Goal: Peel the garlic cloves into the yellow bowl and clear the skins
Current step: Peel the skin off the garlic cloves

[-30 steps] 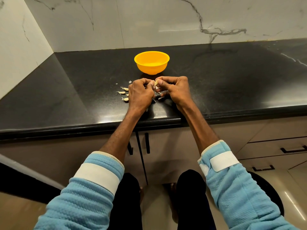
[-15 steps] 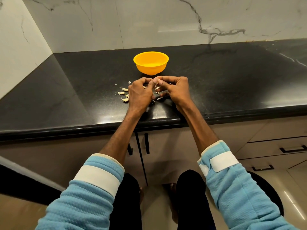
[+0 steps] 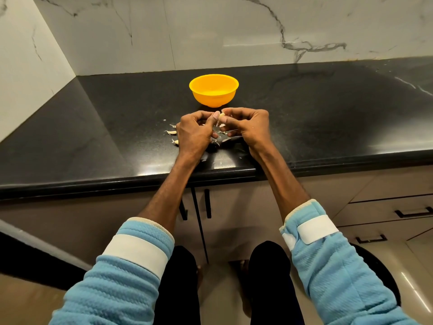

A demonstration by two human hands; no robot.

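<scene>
Our left hand [image 3: 194, 134] and right hand [image 3: 250, 127] together pinch one pale garlic clove [image 3: 222, 116], its skin flaking. Three loose cloves [image 3: 172, 132] lie beside them, and one yellow bowl [image 3: 214, 90] stands toward the bench's back edge.

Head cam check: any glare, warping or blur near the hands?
Head view: glare on the glossy black stone counter near its front edge, which the wide-angle lens bends; no motion blur on left hand, right hand or the pale garlic clove they pinch.

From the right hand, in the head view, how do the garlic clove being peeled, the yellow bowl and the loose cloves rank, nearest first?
1. garlic clove: pinched by the right hand.
2. yellow bowl: just behind the hands.
3. loose cloves: to the left, past the left hand.
</scene>
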